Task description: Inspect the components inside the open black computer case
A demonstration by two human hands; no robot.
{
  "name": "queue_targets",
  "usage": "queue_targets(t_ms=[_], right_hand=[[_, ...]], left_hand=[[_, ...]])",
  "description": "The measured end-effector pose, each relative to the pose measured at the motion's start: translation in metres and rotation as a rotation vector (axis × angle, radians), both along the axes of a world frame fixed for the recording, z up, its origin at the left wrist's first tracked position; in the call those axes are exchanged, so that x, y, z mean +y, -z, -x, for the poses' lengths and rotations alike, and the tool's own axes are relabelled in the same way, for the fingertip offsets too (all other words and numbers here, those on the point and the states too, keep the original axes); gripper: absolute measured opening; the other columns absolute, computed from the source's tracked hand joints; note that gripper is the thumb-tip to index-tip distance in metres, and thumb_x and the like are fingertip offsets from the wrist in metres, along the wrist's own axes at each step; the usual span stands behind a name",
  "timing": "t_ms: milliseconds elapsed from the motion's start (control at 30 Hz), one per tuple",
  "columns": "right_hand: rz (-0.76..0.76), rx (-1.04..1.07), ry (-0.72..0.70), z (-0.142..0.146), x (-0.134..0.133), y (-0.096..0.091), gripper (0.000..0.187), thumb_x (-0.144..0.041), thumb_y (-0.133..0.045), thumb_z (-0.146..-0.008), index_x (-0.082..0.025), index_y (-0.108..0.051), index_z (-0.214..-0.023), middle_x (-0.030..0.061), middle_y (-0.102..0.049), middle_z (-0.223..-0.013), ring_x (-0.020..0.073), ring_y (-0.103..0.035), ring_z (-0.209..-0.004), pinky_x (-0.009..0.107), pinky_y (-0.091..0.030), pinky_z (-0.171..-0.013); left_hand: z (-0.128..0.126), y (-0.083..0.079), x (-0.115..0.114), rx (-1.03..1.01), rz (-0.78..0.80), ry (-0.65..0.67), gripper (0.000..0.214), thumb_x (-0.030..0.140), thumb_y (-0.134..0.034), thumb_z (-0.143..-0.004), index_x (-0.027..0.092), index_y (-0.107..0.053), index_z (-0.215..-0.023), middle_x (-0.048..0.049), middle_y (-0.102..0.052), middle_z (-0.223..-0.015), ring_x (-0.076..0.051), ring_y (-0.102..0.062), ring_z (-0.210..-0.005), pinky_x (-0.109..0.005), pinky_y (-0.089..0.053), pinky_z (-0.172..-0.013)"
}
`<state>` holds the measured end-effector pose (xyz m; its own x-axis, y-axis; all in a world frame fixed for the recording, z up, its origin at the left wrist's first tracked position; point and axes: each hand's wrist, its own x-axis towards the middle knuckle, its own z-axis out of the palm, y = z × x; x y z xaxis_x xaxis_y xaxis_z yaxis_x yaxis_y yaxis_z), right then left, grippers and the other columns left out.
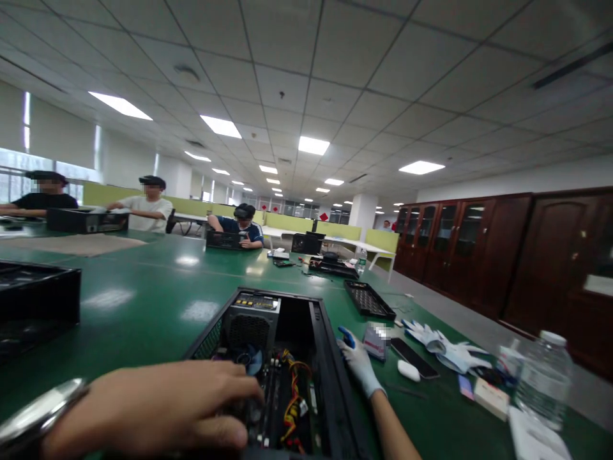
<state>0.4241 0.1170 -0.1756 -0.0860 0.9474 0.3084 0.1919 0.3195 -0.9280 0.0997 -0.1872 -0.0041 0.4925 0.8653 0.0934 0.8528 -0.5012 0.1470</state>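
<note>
Large open-plan office, one part serving as a computer-hardware workshop. Above the bench (148,332): tiled ceiling (373,38), rows of bright light panels (313,145). Beyond the bench: white desks (366,245), low yellow-green partitions (287,220). Right of the bench: dark wooden cabinets (507,243), some glass-fronted. Past the bench's left end: windows (14,163), pale blinds (62,137). Workshop signs: open computer case (342,390) on bench's near side, wiring (292,406) exposed; three people (156,207) with further cases (225,239) at its far side.

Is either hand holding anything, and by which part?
Cannot tell: the left hand is over the open computer case, the right hand beside it; any grip is unclear.
</note>
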Motion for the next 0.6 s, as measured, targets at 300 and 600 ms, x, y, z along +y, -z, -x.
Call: queue_targets(t_ms=[300,600], right_hand=[[-0.046,-0.056,0.042,-0.001,0.007,0.009,0.058,-0.042,-0.062,-0.074,-0.014,-0.067,-0.125,0.0132,-0.073,-0.107,0.0265,-0.071,-0.087,0.033,-0.056,-0.071],[0.003,0.016,0.055,0.003,0.01,0.012,0.06,-0.051,-0.067,-0.072,-0.017,-0.066,-0.122,0.0083,-0.073,-0.094,0.0209,-0.066,-0.066,0.031,-0.051,-0.056]], left_hand=[[-0.003,0.042,0.145,0.629,-0.177,0.268,0.055,0.015,-0.061,-0.089,0.039,-0.054,-0.139,-0.0131,-0.066,-0.126,-0.031,-0.063,-0.114,-0.042,-0.05,-0.093],[0.004,0.037,0.145,0.511,0.052,0.259,0.099,0.032,-0.088,-0.048,0.031,-0.052,-0.14,-0.0205,-0.057,-0.133,-0.047,-0.06,-0.113,-0.06,-0.056,-0.086]])
